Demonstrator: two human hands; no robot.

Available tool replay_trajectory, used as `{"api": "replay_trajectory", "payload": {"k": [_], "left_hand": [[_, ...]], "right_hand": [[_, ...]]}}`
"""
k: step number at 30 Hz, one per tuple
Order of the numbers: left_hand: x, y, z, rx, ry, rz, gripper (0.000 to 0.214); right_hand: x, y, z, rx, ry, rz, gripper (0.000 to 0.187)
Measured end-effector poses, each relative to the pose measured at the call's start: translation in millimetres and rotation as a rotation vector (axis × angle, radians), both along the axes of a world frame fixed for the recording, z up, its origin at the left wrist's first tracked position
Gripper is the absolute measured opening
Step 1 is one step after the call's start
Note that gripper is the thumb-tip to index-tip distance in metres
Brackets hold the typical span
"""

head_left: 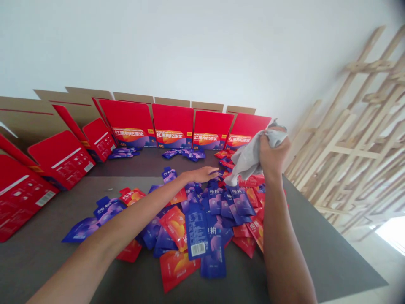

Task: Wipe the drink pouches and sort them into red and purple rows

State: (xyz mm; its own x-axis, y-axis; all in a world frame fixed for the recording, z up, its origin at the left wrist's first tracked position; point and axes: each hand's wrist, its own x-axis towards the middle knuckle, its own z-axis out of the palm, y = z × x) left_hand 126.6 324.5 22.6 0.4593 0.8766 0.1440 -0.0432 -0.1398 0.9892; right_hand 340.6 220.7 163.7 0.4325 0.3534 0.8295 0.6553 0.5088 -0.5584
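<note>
A light grey cloth (248, 158) hangs from my right hand (274, 147), which is closed around it above the right side of a pouch pile. My left hand (204, 174) reaches over the far part of the pile, its fingers stretched out and close to purple pouches; whether they touch one is unclear. Purple pouches (215, 200) with white characters lie mixed with red-orange pouches (175, 228). One purple pouch shows its back with a barcode (198, 249). My left forearm covers some of the pouches.
Open red cartons (172, 120) with raised brown flaps stand along the table's back and left (60, 160). Small groups of purple pouches (125, 153) lie before them. Wooden frames (354, 143) lean at the right, beyond the dark table's edge (332, 236).
</note>
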Motion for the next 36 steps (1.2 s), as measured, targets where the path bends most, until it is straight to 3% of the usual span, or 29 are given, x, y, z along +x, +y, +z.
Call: {"api": "replay_trajectory", "payload": {"k": [3,6,13,24,36], "left_hand": [[-16.9,19.6,5.3,0.188,0.32,0.007,0.028],[-37.1,41.7,6.2,0.34,0.579,0.096,0.039],[-73.2,69.5,-11.6,0.526,0.997,0.199,0.046],[-87.1,73.1,-15.4,0.639,1.244,0.263,0.038],[-97.0,65.2,-14.1,0.62,1.256,0.269,0.036]], "right_hand": [[4.0,1.9,-1.1,0.009,0.011,0.003,0.01],[3.4,2.7,-1.4,0.007,-0.001,0.016,0.01],[-2.4,-0.2,0.6,-0.007,-0.036,0.06,0.01],[-3.9,1.0,-1.2,-0.052,-0.067,0.064,0.011],[-11.2,-2.2,-0.5,-0.063,-0.051,0.111,0.01]]}}
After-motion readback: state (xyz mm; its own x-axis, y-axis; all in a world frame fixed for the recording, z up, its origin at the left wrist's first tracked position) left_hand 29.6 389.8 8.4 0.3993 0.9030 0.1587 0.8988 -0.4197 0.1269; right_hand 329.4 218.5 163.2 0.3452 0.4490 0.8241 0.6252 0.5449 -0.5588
